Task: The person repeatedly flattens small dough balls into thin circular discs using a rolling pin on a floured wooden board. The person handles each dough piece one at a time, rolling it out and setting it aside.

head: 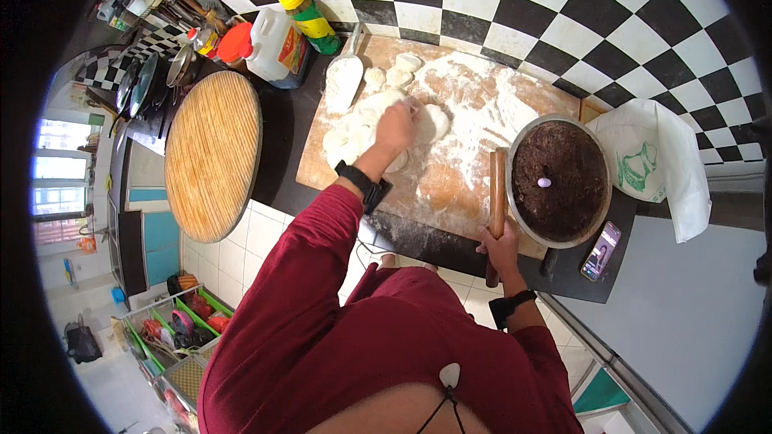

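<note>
My left hand (396, 126) is over a cluster of flattened dough pieces (345, 143) on the floured wooden board (446, 187). Its fingertips are blurred, so whether they grip any dough is unclear. Just right of them lies a pale dough piece (435, 123). My right hand (502, 246) grips a brown wooden rolling pin (497, 193) near its lower end, at the board's front edge. Beside the pin stands a metal bowl (511, 193) full of dark brown filling (564, 154), with a small pale purple object (544, 182) on top. Small dough lumps (398, 77) lie farther back.
A flour scoop (345, 81) rests at the board's back left. A round slatted lid or tray (212, 154) juts past the dark counter at left, near a jug (274, 48) and a yellow-capped bottle (310, 21). A phone (601, 251) and a white bag (636, 150) sit at right.
</note>
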Available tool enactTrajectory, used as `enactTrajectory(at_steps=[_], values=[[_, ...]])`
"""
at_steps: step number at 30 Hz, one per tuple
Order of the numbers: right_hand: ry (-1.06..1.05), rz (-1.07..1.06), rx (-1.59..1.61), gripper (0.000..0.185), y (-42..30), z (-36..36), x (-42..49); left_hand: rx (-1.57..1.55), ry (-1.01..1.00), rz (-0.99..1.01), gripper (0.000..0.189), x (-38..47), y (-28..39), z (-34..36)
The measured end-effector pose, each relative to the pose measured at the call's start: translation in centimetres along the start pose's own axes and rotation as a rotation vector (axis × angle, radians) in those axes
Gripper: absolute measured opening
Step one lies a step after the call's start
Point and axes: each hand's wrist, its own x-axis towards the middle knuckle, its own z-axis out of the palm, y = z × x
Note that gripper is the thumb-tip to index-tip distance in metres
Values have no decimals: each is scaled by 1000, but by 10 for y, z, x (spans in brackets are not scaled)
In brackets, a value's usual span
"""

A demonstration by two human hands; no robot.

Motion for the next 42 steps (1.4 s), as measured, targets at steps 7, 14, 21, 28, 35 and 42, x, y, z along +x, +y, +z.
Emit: enactTrajectory(at_steps=[7, 14, 21, 28, 35, 42], values=[[-6, 37, -7, 31, 3, -1, 0, 461, -31, -137, 70, 105, -1, -7], [-10, -51, -105, 30, 8, -4, 2, 558, -184, -236, 59, 164, -26, 19], [-2, -17, -101, 30, 4, 0, 0, 201, 38, 460, 58, 90, 25, 13], [4, -4, -142, 41, 7, -2, 1, 249, -167, 573, 66, -9, 52, 76], [-2, 5, -26, 46, 10, -1, 3, 190, -401, 570, 66, -86, 30, 44], [-23, -12, 0, 33, 8, 0, 2, -324, -405, 63, 52, -109, 8, 28]])
